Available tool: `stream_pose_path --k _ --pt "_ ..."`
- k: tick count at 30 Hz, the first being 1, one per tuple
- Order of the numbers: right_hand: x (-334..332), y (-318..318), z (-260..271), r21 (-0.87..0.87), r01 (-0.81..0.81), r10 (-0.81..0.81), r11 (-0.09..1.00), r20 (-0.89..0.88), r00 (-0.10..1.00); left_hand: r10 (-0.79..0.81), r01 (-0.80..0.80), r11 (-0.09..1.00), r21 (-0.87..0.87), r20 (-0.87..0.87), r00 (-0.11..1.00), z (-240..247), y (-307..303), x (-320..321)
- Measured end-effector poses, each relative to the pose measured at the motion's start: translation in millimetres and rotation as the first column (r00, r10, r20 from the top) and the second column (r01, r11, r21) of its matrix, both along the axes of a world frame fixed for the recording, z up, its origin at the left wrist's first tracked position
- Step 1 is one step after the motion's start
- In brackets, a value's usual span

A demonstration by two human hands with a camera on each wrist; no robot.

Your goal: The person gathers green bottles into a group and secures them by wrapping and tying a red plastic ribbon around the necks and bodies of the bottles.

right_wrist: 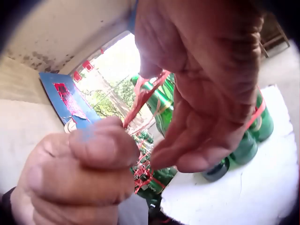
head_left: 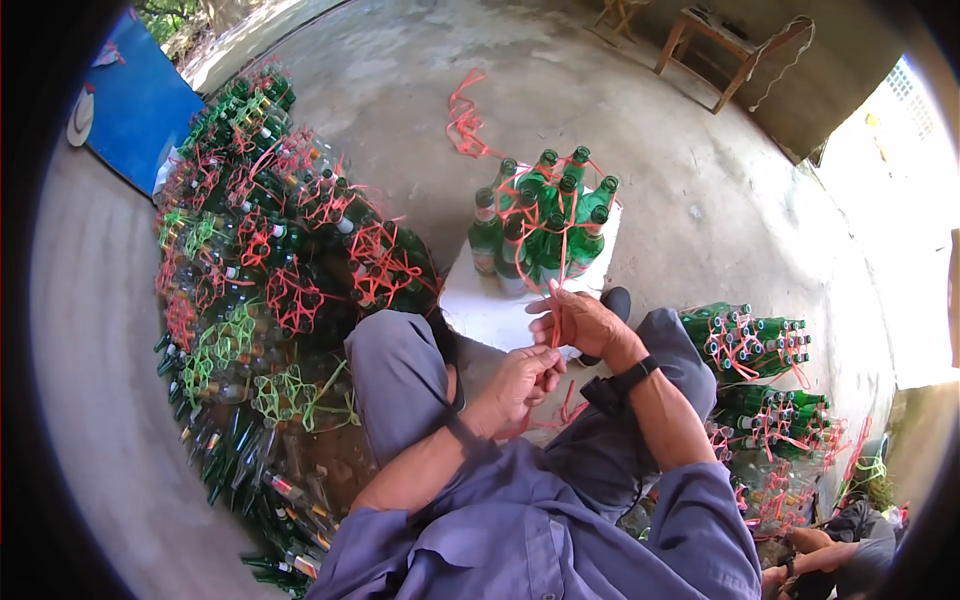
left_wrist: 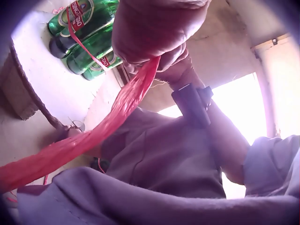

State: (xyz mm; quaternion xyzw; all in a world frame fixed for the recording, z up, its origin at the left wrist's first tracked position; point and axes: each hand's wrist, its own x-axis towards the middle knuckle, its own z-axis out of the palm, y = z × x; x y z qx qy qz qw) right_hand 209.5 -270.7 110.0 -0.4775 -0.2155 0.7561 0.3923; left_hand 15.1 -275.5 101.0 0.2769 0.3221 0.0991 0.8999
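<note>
A cluster of green glass bottles [head_left: 556, 240] stands upright on a white board [head_left: 478, 312] in front of the person, red plastic ribbon laced around the necks. Just on the near side of the cluster, the right hand [head_left: 583, 320] pinches the ribbon between thumb and forefinger, its other fingers loosely bent. Below it, the left hand [head_left: 522, 388] grips the same ribbon with curled fingers. In the right wrist view, a short twisted length of ribbon [right_wrist: 138, 102] runs between the two hands. A wide loose tail of ribbon [left_wrist: 117, 108] hangs down in the left wrist view.
Many bottles bundled in red and green ribbon [head_left: 375, 262] fill the floor at the left. More tied green bottles [head_left: 745, 340] stand at the right. Loose red ribbon [head_left: 463, 120] lies beyond the board. A wooden bench [head_left: 705, 40] stands at the back; another person's arm [head_left: 820, 560] shows lower right.
</note>
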Motion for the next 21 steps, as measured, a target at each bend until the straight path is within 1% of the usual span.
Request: stream_pose_path --k 2,3,4,6,7,8,10,11,13,14,16,17,19,20,21 --pt "1.8 1.7 -16.3 0.031 0.076 -0.067 0.997 -0.226 0.972 0.001 -0.001 1.0 0.004 0.007 1.0 1.9 0.0 -0.9" --pt "-8.0 0.3 1.2 -0.043 0.197 -0.202 0.979 -0.247 0.948 -0.002 0.002 1.0 0.016 0.009 1.0 2.9 0.0 -1.9" --pt "-8.6 0.6 -1.9 -0.038 0.196 -0.199 0.98 -0.246 0.949 -0.005 0.005 1.0 0.028 0.009 1.0 3.9 -0.3 -3.1" --pt "-7.4 2.8 -7.7 -0.071 0.358 -0.357 0.931 -0.373 0.856 -0.004 0.004 0.999 0.036 0.008 1.0 2.3 -0.2 -4.7" --pt "-4.3 3.0 -6.5 -0.062 0.346 -0.336 0.936 -0.444 0.831 -0.003 0.003 0.999 0.039 0.004 1.0 1.6 -0.3 -4.7" --pt "-4.6 4.4 -7.0 -0.059 0.346 -0.335 0.936 -0.443 0.831 -0.004 0.003 0.999 0.042 0.007 1.0 0.7 -1.5 -4.7" --pt "-6.9 7.5 -9.6 -0.079 0.6 -0.578 0.796 -0.396 0.713 0.001 -0.001 0.998 0.06 0.008 1.0 4.5 -4.0 -4.2" --pt "-5.3 8.2 -9.7 -0.075 0.602 -0.578 0.795 -0.397 0.713 -0.001 0.0 0.998 0.064 0.01 1.0 4.2 -4.2 -3.7" --pt "-1.8 9.0 -10.1 -0.063 0.666 -0.614 0.743 -0.462 0.64 0.0 0.0 0.999 0.037 0.007 1.0 2.3 -5.5 -2.8" --pt "-0.9 10.4 -11.3 -0.06 0.667 -0.613 0.743 -0.462 0.641 0.0 0.0 0.999 0.04 0.009 1.0 1.3 -7.0 -2.3" --pt "0.0 13.6 -14.0 -0.022 0.646 -0.606 0.763 -0.373 0.703 -0.001 0.003 0.999 0.047 -0.029 1.0 1.0 -10.3 -0.8" --pt "0.6 12.9 -15.5 -0.02 0.646 -0.605 0.763 -0.373 0.703 -0.002 0.003 0.999 0.049 -0.028 1.0 -1.2 -12.7 0.1" --pt "-0.6 10.3 -13.4 0.092 0.635 -0.61 0.767 -0.198 0.767 -0.004 0.004 0.998 0.056 -0.012 1.0 -4.5 -16.0 2.2" --pt "1.0 11.6 -13.1 0.093 0.636 -0.611 0.766 -0.2 0.766 -0.005 0.006 0.998 0.057 -0.013 1.0 -6.1 -16.6 1.7" --pt "3.7 14.3 -12.8 0.079 0.629 -0.613 0.773 -0.16 0.773 -0.02 0.022 0.998 0.054 -0.032 0.999 0.0 -16.9 1.0"
